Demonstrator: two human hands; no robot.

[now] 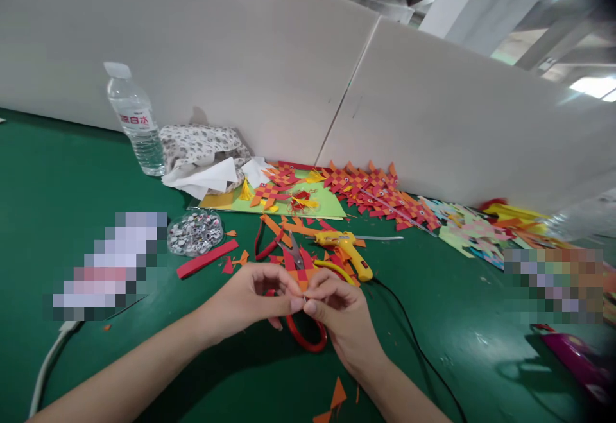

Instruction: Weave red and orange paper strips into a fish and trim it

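My left hand (pixel 255 298) and my right hand (pixel 339 310) meet at the fingertips over the green table (pixel 72 205), both pinched on a small woven piece of red and orange paper strips (pixel 301 273). A thin thread or pin seems to sit between the fingertips, too small to name. Red-handled scissors (pixel 305 339) lie under my hands, blades pointing away. A yellow glue gun (pixel 347 250) lies just beyond my right hand, its black cord (pixel 414 339) running toward me.
A water bottle (pixel 137 121) stands at the back left by a patterned cloth (pixel 202 144). A clear dish of googly eyes (pixel 195 232), a red strip (pixel 206 258), finished woven paper fish (pixel 380 195) and paper scraps lie around. White partition boards (pixel 433 108) close the back.
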